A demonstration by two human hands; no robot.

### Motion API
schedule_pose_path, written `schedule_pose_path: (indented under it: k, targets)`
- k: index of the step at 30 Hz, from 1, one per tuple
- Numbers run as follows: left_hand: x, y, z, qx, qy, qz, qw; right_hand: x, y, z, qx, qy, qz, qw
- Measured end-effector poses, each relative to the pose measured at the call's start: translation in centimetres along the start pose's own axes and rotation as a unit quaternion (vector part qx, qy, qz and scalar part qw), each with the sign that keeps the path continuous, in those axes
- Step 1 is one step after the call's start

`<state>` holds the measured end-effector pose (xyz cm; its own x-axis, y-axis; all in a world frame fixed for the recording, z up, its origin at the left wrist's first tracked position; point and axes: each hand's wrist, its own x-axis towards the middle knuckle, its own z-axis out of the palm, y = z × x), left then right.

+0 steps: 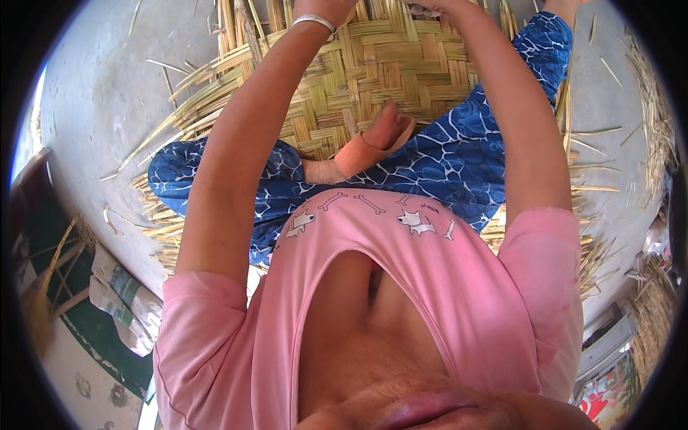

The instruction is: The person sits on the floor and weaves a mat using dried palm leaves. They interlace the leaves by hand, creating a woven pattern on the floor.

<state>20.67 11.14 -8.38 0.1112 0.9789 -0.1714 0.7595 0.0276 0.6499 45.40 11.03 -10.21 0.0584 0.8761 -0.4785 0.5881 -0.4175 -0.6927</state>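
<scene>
A woven mat of flat, yellow-green plant strips (387, 61) spreads over the floor before me in a broad checker-like weave. My left hand (326, 8), with a silver bangle (315, 21) at the wrist, reaches to the mat's far part at the top edge of the view. Close by on the right, my right hand (436, 6) is over the same part of the mat. Most of both hands is cut off by the frame, so their fingers and anything in them are hidden. Loose strip ends (193, 107) stick out at the mat's left side.
My bent legs in blue patterned trousers (459, 154) rest on the mat's near edge, with one foot in an orange band (365, 152) on the weave. Straw bits lie on the grey floor (122, 136). A straw bundle (652, 322) is at right, a broom (46, 294) at left.
</scene>
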Motion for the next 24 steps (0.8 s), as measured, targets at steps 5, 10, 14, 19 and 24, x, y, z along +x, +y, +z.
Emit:
schedule_pose_path:
  k: [5, 10, 14, 19, 24]
  targets:
    - [0.4, -0.7, 0.7, -0.028, -0.012, 0.003, 1.0, 1.8, 4.2, 0.6, 0.022, 0.025, -0.079, 0.996]
    - [0.1, -0.5, 0.1, -0.016, -0.006, 0.004, 1.0, -0.6, 1.4, 0.8, -0.132, 0.092, -0.067, 0.985]
    - [0.2, -0.7, 0.5, -0.031, -0.006, 0.017, 0.999, -1.6, 0.6, 0.8, -0.19, 0.124, -0.065, 0.972]
    - [0.2, -1.1, 0.5, -0.051, -0.001, 0.017, 0.999, -3.6, 0.1, 2.3, -0.266, 0.156, -0.154, 0.939]
    - [0.0, -0.7, 0.1, -0.054, -0.013, 0.008, 0.998, -4.6, -0.7, 2.3, -0.265, 0.189, -0.211, 0.922]
